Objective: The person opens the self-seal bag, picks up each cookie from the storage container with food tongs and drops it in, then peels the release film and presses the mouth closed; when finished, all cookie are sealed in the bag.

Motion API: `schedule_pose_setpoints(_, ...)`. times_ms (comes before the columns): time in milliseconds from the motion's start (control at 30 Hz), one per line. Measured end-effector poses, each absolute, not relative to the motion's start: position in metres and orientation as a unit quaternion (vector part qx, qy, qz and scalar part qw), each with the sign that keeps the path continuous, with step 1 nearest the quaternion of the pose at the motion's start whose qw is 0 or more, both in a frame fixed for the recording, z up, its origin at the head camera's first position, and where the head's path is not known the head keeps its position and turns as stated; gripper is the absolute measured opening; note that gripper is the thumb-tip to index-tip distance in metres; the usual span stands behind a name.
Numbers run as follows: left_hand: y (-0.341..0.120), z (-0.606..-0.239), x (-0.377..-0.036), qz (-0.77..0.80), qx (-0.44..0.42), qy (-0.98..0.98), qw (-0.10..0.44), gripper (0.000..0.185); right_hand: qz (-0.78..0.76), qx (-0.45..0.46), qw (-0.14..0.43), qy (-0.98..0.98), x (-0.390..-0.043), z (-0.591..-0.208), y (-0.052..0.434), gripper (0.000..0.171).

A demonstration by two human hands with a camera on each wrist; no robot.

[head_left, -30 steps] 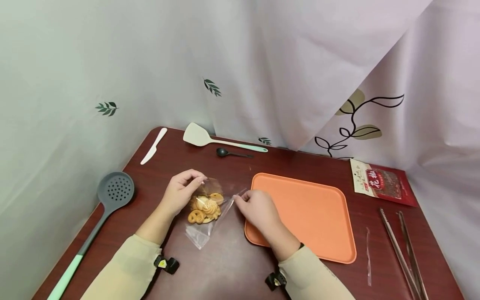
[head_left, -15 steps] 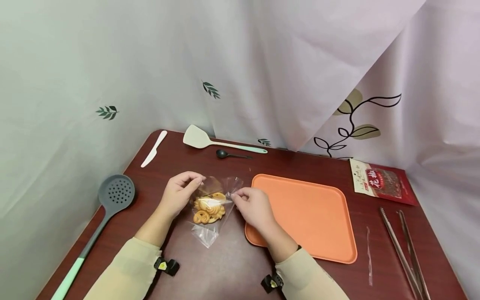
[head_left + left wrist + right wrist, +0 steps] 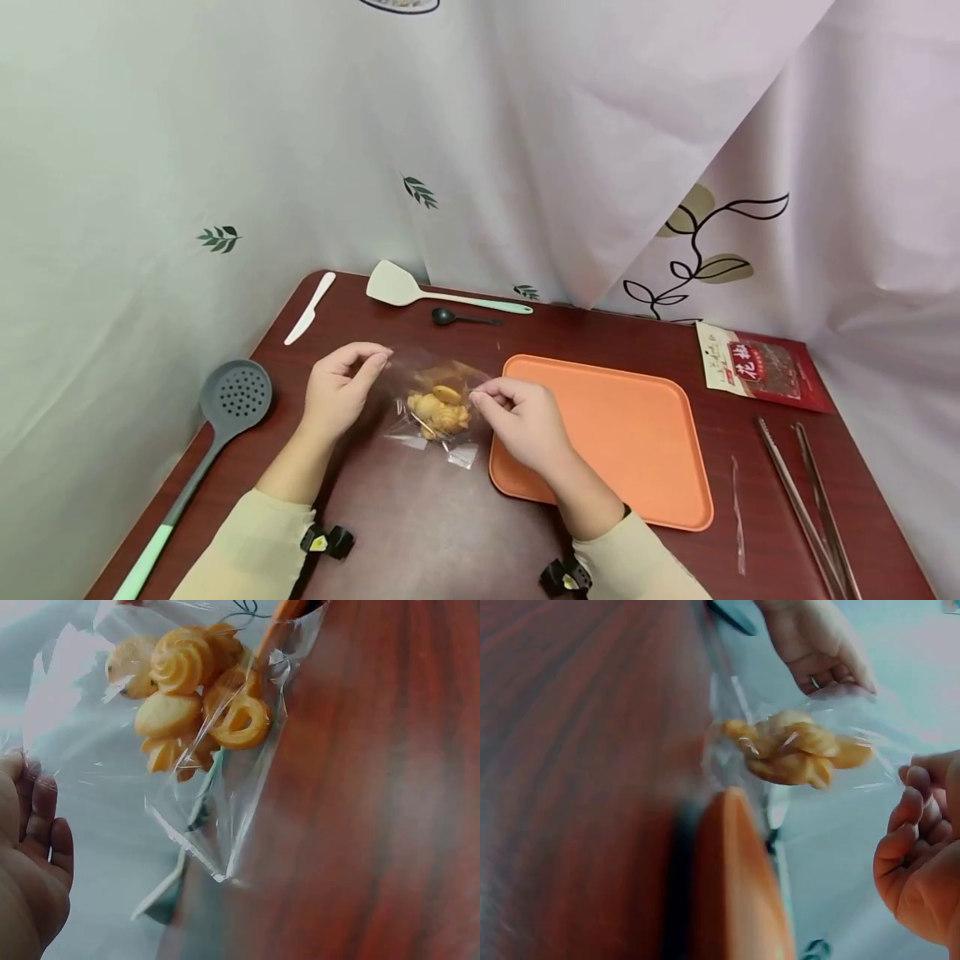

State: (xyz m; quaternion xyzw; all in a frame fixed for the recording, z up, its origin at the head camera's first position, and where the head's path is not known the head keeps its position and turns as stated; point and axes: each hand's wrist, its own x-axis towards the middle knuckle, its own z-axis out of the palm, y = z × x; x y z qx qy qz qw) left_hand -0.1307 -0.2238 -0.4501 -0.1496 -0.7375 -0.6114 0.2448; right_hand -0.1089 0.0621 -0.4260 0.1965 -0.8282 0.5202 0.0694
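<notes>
A clear plastic bag (image 3: 408, 435) of golden cookies (image 3: 437, 412) hangs between my two hands, left of the orange tray. My left hand (image 3: 339, 390) pinches one upper corner between thumb and fingers. On the other side, my right hand (image 3: 528, 421) pinches the opposite upper corner, close over the tray's left edge. In the left wrist view the cookies (image 3: 180, 664) show as swirls, ovals and a pretzel-like ring, gathered inside the film. The right wrist view has the cookies (image 3: 799, 750) bunched in the bag with both hands at its top edge.
An orange tray (image 3: 600, 433) lies at centre right. Around the table are a slotted turner (image 3: 237, 398), a white knife (image 3: 310, 308), a pale spatula (image 3: 393, 283), a small black spoon (image 3: 444, 317), a red spice packet (image 3: 765, 367), metal tongs (image 3: 813, 508) and a clear strip (image 3: 737, 517).
The bag has shifted right and its lower end has swung up toward the tray. My hands have spread farther apart, stretching its top edge. The head view has tilted up slightly.
</notes>
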Motion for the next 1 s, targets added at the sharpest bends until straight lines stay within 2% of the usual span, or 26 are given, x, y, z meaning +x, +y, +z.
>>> schedule_pose_setpoints(233, -0.218, -0.428, -0.121, -0.613, -0.164, -0.720, 0.280, 0.012, 0.521, 0.262, 0.148, -0.798, -0.104, -0.404, 0.075, 0.006)
schedule_pose_setpoints(500, -0.199, -0.412, -0.111, -0.638, -0.199, -0.700, 0.250, 0.012, 0.580, 0.266, 0.234, -0.734, -0.103, -0.394, 0.089, 0.012)
schedule_pose_setpoints(867, -0.180, -0.406, -0.107, -0.634, -0.276, -0.703, 0.167, 0.024, 0.665, 0.199, 0.182, -0.696, -0.084, -0.390, 0.111, 0.009)
schedule_pose_setpoints(1000, -0.171, -0.404, -0.106, -0.637, -0.279, -0.700, 0.162, 0.026, 0.694, 0.194, 0.153, -0.676, -0.076, -0.387, 0.119, 0.017)
